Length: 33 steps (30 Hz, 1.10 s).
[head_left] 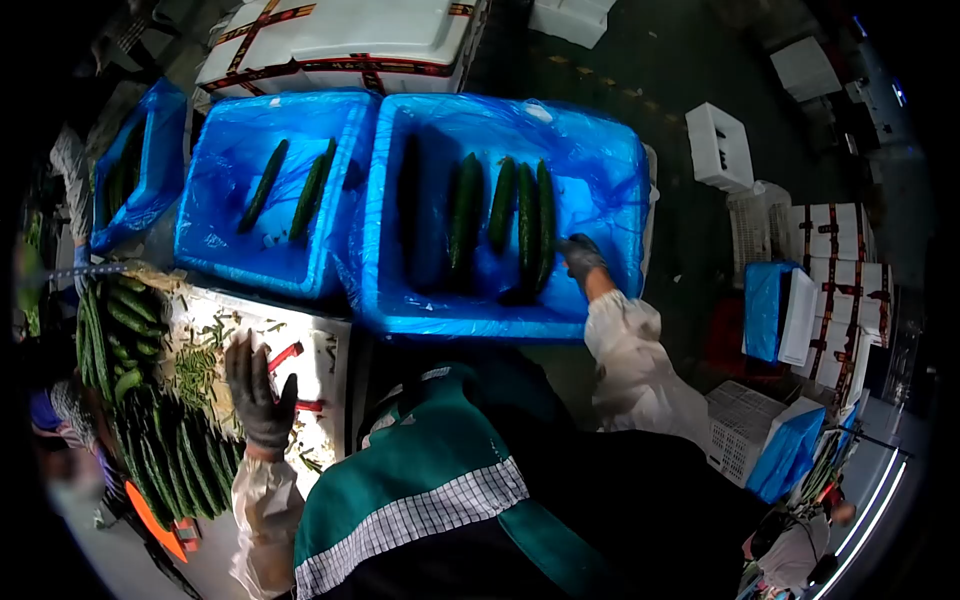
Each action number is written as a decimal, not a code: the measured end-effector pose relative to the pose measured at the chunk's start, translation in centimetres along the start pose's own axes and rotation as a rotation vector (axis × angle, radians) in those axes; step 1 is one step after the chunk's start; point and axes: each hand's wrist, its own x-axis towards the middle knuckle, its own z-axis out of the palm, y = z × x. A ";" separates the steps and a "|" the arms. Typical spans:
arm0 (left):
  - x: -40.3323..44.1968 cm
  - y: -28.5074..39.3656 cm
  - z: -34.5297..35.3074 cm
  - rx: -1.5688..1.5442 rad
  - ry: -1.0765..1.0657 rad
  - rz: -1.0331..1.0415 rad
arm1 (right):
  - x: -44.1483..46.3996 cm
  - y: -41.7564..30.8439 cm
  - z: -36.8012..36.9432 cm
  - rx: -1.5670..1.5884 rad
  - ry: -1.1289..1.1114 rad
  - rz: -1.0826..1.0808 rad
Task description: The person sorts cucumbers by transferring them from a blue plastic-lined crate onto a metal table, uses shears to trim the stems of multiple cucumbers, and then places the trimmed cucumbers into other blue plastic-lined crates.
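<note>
My left hand [262, 395], in a dark glove, hovers over or rests on a white work surface [318, 345] strewn with green trimmings [197, 378]; its fingers are spread and nothing is in them. Red-handled tools [286, 356] lie close beside it. My right hand [582, 260], also gloved, is inside the large blue-lined box [607, 190], just right of a dark green cucumber [545, 222]. Its fingers look partly extended and hold nothing that I can see; whether they touch the cucumber is unclear. Several cucumbers [465, 212] lie lengthwise in that box.
A smaller blue-lined box [215, 225] with cucumbers adjoins on the left, and another [160, 180] stands tilted beyond it. Piled cucumbers [170, 455] cover the table's left side. Taped white foam boxes [345, 35] stand behind. Other people's arms [75, 185] show at the left edge.
</note>
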 end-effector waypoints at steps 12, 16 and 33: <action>13.6 11.9 17.6 -0.457 -0.423 0.067 | 1.6 -3.1 7.6 -0.532 0.220 0.097; 15.9 13.8 23.2 -0.454 -0.576 -0.157 | 0.9 -2.9 6.8 -0.537 0.221 0.142; 20.8 17.2 23.2 -0.313 -0.179 0.253 | 2.2 0.2 -0.3 0.372 -0.400 -0.265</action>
